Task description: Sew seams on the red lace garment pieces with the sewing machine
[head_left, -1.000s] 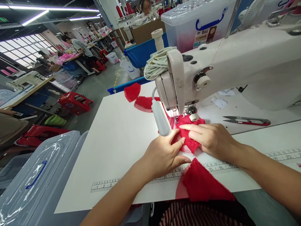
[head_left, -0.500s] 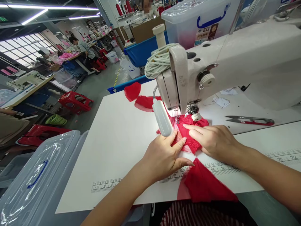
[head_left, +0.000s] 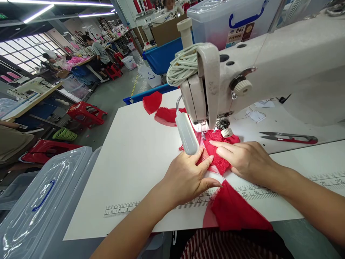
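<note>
The red lace piece [head_left: 219, 166] lies flat at the presser foot [head_left: 203, 136], with sheer red cloth showing under its left side. My left hand [head_left: 185, 176] rests palm down on its left edge, fingers apart and pressing lightly rather than gripping; my thumb sticks out toward the peak of a plain red panel [head_left: 237, 208]. My right hand [head_left: 245, 158] bears on the lace from the other side, forefinger stretched out near the foot and the other fingers curled in. I cannot tell whether those curled fingers pinch any cloth.

The red panel sits just below the lace, spreading down to the table's near edge, against my striped clothing [head_left: 207, 246]. Beneath my left wrist and past my right one runs the printed ruler [head_left: 121, 208] on the white table [head_left: 129, 162].

A small pale lamp [head_left: 187, 133] hangs by my left fingertips, beside the head of the sewing machine [head_left: 269, 72], which carries a coil of pale cord [head_left: 183, 64]. Beyond the lamp lie two more red pieces [head_left: 152, 102], close together near the far edge. To the right of my right hand, thread snips [head_left: 291, 138] lie with their blades toward me.

Behind the machine stands a clear box [head_left: 231, 21] with a blue handle; a lidded plastic bin [head_left: 54, 194] is on my left, and farther off a person [head_left: 99, 50] sits at another table.
</note>
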`<action>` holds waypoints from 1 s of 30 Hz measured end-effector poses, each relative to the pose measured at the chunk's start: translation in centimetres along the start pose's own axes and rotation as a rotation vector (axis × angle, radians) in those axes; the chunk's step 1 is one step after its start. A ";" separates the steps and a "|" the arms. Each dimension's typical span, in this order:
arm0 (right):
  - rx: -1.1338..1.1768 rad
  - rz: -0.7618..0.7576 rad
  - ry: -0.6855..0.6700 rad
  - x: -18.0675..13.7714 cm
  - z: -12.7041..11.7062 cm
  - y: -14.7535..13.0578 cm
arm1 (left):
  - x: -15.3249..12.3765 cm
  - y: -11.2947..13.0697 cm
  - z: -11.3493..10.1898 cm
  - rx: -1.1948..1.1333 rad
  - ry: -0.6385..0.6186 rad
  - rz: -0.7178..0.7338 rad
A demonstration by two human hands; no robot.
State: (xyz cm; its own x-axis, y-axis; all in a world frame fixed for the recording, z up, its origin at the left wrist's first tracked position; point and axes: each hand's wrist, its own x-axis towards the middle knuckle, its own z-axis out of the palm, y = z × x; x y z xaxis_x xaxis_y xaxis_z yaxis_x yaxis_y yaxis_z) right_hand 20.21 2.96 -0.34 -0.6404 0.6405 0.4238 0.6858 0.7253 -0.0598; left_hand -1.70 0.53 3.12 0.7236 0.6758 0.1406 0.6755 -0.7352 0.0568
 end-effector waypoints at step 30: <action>-0.024 -0.047 0.089 0.5 0.3 0.7 | 0.3 -0.2 1.7 0.155 0.131 0.035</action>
State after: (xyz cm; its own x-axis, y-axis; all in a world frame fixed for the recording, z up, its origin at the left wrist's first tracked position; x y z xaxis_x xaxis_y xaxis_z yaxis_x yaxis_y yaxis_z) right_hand 20.22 3.87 -0.48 -0.6398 0.5801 0.5041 0.6643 0.7473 -0.0169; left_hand -1.36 0.95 1.43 0.7292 0.6299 0.2674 0.6714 -0.7341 -0.1019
